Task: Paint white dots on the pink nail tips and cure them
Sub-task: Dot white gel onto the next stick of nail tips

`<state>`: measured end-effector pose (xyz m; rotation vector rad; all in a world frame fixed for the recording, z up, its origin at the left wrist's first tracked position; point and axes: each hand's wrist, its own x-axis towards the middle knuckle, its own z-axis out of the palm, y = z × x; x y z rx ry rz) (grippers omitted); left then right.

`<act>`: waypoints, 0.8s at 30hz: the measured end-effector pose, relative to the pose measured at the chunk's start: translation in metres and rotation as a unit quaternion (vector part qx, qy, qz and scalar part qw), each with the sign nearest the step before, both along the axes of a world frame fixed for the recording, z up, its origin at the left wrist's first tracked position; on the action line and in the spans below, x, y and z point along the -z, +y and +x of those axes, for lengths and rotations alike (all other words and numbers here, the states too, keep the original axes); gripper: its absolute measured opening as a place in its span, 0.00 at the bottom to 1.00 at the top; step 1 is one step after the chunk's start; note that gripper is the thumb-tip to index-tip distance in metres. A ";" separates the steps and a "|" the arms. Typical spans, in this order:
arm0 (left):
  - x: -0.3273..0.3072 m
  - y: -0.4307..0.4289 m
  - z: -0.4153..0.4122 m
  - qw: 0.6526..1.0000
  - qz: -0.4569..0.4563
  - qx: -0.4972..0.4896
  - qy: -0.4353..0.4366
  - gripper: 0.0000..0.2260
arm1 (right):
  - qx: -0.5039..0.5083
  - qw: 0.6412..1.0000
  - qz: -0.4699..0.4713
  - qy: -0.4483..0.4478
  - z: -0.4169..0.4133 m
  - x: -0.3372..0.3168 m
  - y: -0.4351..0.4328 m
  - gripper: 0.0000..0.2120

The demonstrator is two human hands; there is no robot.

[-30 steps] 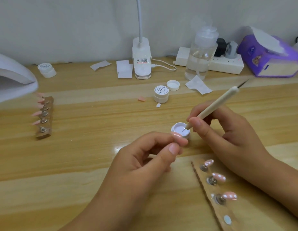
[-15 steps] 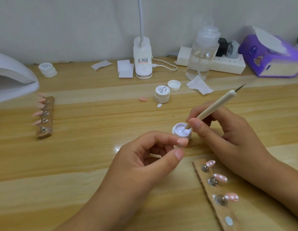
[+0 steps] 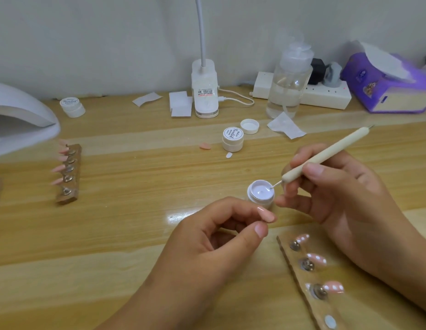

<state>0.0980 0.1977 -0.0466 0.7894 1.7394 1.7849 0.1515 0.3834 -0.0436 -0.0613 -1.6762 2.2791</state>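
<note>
My right hand [image 3: 345,196] grips a cream dotting tool [image 3: 326,154] like a pen; its thin metal tip touches the white gel at the right edge of a small open jar [image 3: 260,194]. Just in front of the jar, my left hand [image 3: 219,239] pinches a plain pink nail tip [image 3: 266,214] between forefinger and thumb. A brown holder strip [image 3: 300,277] at the lower right carries three pink nail tips with white dots [image 3: 316,259]. Far left, a second holder [image 3: 68,173] with several plain pink tips lies beside the white curing lamp [image 3: 21,115].
A closed white jar [image 3: 233,139], a loose lid [image 3: 249,126], a stray pink tip [image 3: 205,146] and paper wipes lie mid-table. A desk lamp base [image 3: 205,91], clear bottle [image 3: 289,86], power strip [image 3: 326,96] and purple tissue pack [image 3: 388,84] line the wall.
The dotting tool's tip has slid from the middle of the gel to the jar's right edge. My left hand has drifted slightly right with the nail tip.
</note>
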 end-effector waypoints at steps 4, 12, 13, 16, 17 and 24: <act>-0.001 0.000 0.001 1.000 -0.004 0.001 -0.006 0.08 | -0.030 0.999 -0.017 0.002 0.002 0.000 -0.002 0.04; 0.001 0.000 0.000 1.000 -0.010 -0.010 -0.020 0.04 | -0.035 0.999 -0.005 -0.006 0.002 0.001 -0.004 0.03; 0.001 0.000 0.000 1.000 -0.011 -0.011 -0.019 0.04 | -0.037 0.999 -0.003 -0.005 0.002 0.001 -0.004 0.03; 0.001 0.000 0.000 1.000 -0.009 -0.007 -0.020 0.05 | -0.041 0.999 0.000 -0.004 0.002 0.001 -0.004 0.03; 0.001 0.000 0.000 1.000 -0.012 -0.003 -0.018 0.05 | -0.041 0.999 0.002 -0.004 0.002 0.001 -0.004 0.03; 0.000 0.000 0.001 1.000 -0.020 0.003 0.006 0.05 | -0.043 0.999 0.016 0.003 0.002 0.002 -0.005 0.02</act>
